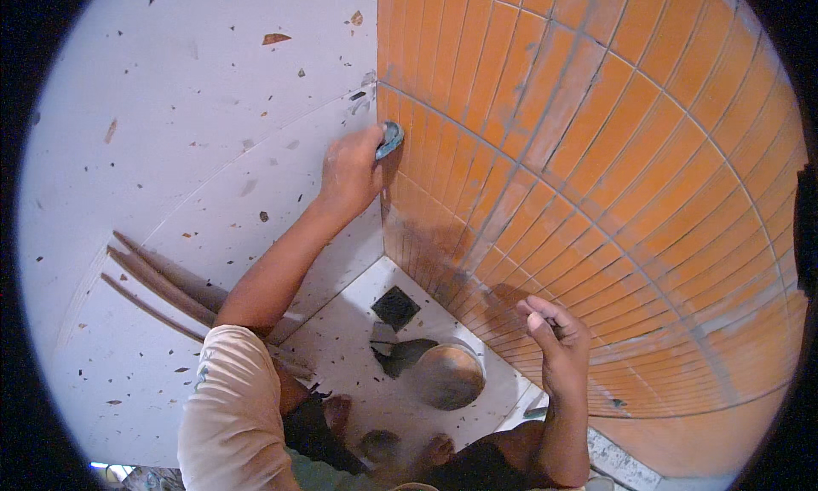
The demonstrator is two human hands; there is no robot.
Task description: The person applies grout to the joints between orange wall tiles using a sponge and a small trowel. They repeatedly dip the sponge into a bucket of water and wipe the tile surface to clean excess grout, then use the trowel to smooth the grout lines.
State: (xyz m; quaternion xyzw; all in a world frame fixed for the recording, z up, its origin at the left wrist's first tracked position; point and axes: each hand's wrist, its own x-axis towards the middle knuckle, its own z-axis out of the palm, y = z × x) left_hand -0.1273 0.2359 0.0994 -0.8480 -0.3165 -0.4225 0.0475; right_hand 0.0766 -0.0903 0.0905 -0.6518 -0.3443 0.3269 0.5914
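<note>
Markings: a small bluish mark [203,373] sits on the pale left sleeve [234,414]. Landmark: the orange tiled wall [588,180].

Left hand [351,169]: raised at the landmark's left edge, where it meets the speckled white wall [213,82]. Fingers clamped on a small blue-grey pad [390,140], which lies at that same edge.

Right hand [560,337]: in front of the landmark's lower part. Fingers half curled, thumb tip near the forefinger; from this angle, cannot tell whether they close on anything.

Below the landmark, on the white speckled floor [331,325]: round bowl [467,361] with grey contents; dark square drain [395,308]. Well left of the landmark: brown strips [158,275].
</note>
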